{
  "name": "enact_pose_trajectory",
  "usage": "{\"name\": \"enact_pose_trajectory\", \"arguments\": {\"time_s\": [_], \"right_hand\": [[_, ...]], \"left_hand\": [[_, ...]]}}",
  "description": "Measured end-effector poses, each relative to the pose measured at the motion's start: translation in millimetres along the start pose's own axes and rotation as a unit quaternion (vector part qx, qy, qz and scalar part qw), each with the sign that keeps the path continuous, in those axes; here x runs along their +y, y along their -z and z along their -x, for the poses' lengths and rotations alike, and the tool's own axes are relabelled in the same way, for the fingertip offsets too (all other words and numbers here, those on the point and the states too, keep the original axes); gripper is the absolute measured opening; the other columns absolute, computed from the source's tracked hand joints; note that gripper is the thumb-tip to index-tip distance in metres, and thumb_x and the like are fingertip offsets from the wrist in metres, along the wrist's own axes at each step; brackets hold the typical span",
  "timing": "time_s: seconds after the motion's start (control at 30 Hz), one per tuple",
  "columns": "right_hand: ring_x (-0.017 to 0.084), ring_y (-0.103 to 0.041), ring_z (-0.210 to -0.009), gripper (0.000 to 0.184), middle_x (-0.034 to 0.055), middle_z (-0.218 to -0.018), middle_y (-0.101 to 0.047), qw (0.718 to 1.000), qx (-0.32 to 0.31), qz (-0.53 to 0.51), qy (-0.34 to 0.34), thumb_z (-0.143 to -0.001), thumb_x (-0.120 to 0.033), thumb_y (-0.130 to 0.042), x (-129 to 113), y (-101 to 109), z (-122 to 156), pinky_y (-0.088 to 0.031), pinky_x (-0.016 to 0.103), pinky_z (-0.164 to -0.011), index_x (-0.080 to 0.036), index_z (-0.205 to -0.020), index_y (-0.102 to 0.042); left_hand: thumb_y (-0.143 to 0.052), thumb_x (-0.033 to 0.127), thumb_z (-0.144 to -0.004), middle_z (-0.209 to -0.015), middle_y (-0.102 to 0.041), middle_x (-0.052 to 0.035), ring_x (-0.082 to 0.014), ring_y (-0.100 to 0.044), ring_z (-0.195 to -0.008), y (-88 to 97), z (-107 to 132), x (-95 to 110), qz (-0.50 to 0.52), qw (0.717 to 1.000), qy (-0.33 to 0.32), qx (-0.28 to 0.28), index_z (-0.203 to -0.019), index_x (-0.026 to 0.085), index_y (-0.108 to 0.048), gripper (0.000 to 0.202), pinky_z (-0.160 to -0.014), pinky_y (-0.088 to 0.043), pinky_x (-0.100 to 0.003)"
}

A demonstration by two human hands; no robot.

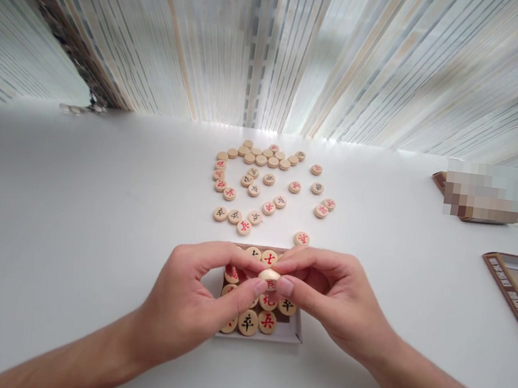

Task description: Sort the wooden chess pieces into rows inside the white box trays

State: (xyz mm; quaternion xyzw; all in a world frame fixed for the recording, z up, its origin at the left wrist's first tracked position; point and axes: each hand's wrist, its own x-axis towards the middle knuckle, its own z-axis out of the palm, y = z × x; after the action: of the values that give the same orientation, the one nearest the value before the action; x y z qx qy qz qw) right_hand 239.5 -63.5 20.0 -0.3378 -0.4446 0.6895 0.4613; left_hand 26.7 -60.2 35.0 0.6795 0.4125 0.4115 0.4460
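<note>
Between the fingertips of both hands a round wooden Chinese chess piece (269, 276) is held tilted, its pale rim towards me and part of a red character showing below. My left hand (203, 288) pinches it from the left, and my right hand (327, 290) from the right. Directly beneath lies an open shallow box (289, 332) with rows of larger-looking chess pieces, marked in red or black. A black-marked piece (247, 322) and a red-marked piece (267, 321) sit in its front row. My hands hide part of the box's middle and back.
Many loose chess pieces lie beyond the box, among them a row of blank-topped ones (260, 160) and a red-marked one (301, 238) near my right hand. A brown box lid (506, 290) rests at the right, with another brown box part (492, 221) behind it. A striped curtain (276, 51) hangs behind the white table (72, 209).
</note>
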Motion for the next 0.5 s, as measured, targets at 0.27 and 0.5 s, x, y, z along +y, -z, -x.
{"name": "enact_pose_trajectory", "arguments": {"time_s": [0.27, 0.5], "right_hand": [[0.013, -0.074, -0.073, 0.014, 0.0035, -0.084, -0.082, 0.999, 0.015, 0.030, 0.028, -0.085, -0.014, -0.091, 3.5, -2.2, 0.2, -0.062, 0.021, -0.064, -0.026, -0.093, -0.090], [0.013, -0.071, -0.066, 0.009, 0.0036, -0.077, -0.078, 0.999, 0.019, 0.028, 0.003, -0.083, -0.018, -0.093, 3.8, -2.2, 0.2, -0.060, 0.023, -0.058, -0.023, -0.090, -0.089]], "left_hand": [[-0.080, 0.008, -0.090, -0.083, -0.082, 0.0007, -0.0105, -0.073, -0.073, -1.8, 0.9, 0.2, -0.016, 0.997, -0.072, 0.003, -0.095, 0.017, -0.083, 0.011, -0.072, -0.059, -0.019], [-0.078, 0.004, -0.091, -0.090, -0.086, -0.0014, -0.0122, -0.078, -0.077, -3.4, -1.0, 0.8, 0.003, 0.997, -0.079, -0.002, -0.098, 0.020, -0.086, 0.019, -0.074, -0.061, -0.020]]}}
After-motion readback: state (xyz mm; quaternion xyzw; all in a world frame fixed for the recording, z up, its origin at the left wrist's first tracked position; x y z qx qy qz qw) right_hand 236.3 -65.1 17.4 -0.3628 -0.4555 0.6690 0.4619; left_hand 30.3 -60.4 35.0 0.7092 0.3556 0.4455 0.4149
